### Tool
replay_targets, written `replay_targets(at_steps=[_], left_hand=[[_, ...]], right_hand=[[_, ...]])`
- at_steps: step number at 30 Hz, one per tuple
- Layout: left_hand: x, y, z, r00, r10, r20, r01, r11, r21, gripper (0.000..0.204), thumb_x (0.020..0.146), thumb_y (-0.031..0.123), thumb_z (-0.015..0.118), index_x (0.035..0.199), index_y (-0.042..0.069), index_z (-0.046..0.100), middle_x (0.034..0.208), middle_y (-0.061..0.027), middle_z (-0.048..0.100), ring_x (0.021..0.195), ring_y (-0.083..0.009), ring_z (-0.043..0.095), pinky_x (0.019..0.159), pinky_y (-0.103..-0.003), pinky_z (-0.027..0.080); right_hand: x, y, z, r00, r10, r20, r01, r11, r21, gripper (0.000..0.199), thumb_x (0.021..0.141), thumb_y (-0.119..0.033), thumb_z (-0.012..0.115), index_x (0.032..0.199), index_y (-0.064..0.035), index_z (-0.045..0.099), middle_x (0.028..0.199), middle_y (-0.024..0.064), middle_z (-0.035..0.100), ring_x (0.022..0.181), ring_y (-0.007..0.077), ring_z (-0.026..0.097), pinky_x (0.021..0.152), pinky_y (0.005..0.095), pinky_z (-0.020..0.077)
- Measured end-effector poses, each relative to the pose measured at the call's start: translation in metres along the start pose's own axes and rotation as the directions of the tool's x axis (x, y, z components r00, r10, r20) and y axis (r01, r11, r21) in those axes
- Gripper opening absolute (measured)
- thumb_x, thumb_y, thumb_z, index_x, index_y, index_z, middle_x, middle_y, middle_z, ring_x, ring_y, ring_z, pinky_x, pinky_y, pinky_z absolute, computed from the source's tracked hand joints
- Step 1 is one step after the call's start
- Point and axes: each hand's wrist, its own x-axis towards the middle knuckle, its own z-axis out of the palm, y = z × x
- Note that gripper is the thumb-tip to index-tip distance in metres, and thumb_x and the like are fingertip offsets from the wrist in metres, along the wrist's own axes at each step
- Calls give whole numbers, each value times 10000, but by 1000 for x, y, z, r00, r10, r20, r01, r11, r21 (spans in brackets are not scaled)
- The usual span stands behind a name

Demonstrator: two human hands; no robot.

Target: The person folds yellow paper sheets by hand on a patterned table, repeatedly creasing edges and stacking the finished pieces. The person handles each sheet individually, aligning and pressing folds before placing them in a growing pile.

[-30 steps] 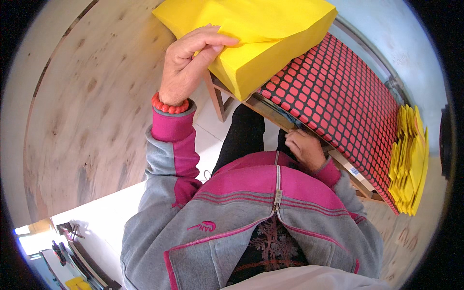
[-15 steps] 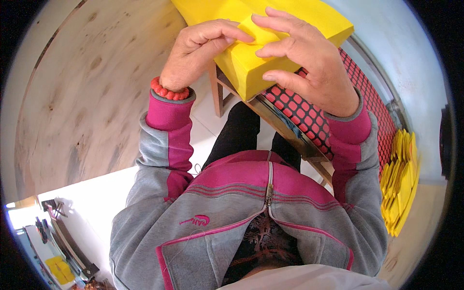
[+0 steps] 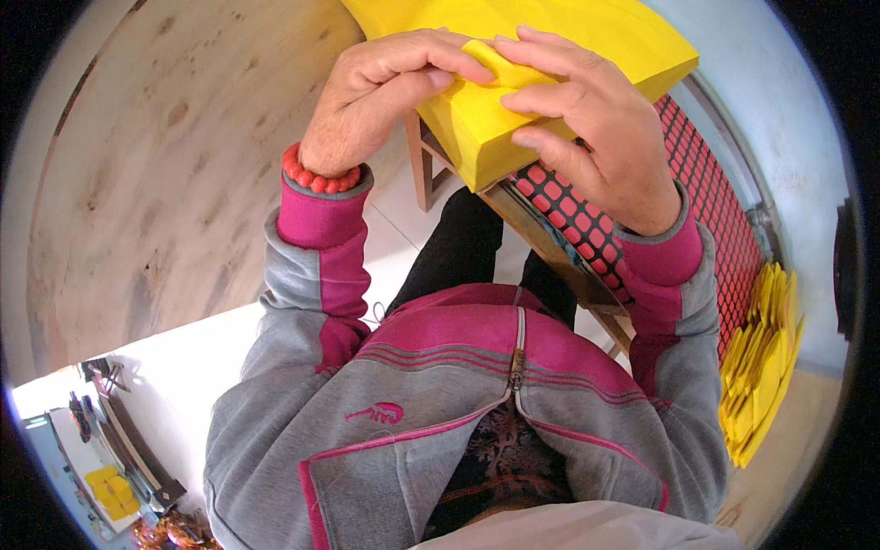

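Note:
A thick block of stacked yellow sheets (image 3: 623,41) lies at the top of the view, its layered side facing me. On its top, a small folded flap of a yellow sheet (image 3: 518,71) stands up between my hands. My left hand (image 3: 376,92), with a red beaded bracelet (image 3: 321,177) at the wrist, pinches the flap's left side between index finger and thumb. From the right, my right hand (image 3: 596,119) reaches over with bent, spread fingers. Its fingertips touch the flap and the block's near edge, and its thumb stands apart. The undersides of the fingers are hidden.
The block rests on a wooden stand (image 3: 422,165) beside a red and black grid-patterned surface (image 3: 697,174). Folded yellow pieces (image 3: 761,367) bunch at the right. A wooden board (image 3: 174,202) fills the left. Further yellow pieces (image 3: 112,492) lie at lower left.
The right fingers have come down closer to the flap and the left hand. The block and surroundings have shifted slightly right in view.

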Motion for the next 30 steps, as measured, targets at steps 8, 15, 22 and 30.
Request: replay_targets(at_steps=[8, 15, 22, 30], left_hand=[[-1, 1, 0, 1000, 23, 18, -23, 1000, 19, 261, 923, 9, 497, 1061, 3, 718, 1093, -104, 694, 1079, -221, 625, 980, -311, 443], [-2, -4, -2, 996, 84, 23, -83, 996, -41, 205, 895, -7, 567, 1042, 0, 710, 1083, -106, 695, 1064, -229, 635, 966, -317, 461], [-3, -6, 9, 991, 13, -130, -11, 1000, 20, 98, 920, 45, 691, 1010, 7, 694, 1003, -38, 708, 920, -126, 647, 850, -263, 504], [-7, -21, 14, 957, -77, -281, 10, 973, -232, 130, 967, -19, 631, 1074, 26, 573, 1069, -83, 679, 1004, -115, 640, 885, -261, 511]], right_hand=[[-1, -4, 11, 994, 80, -72, -78, 996, 34, 117, 911, -48, 662, 1019, -8, 640, 1283, 177, 663, 1170, 344, 644, 971, 382, 512], [1, -8, 12, 983, 149, -105, -130, 977, 172, 87, 921, -28, 649, 996, 6, 622, 1237, 186, 678, 1153, 315, 657, 947, 348, 512], [-2, -6, 16, 958, 140, -249, -102, 981, 163, 128, 875, -54, 695, 982, -20, 632, 1215, 180, 676, 1084, 321, 660, 891, 362, 523], [4, 2, 13, 977, 26, -211, -37, 998, -47, 139, 883, -42, 695, 1011, -19, 645, 1362, 224, 607, 1172, 325, 636, 976, 357, 493]])
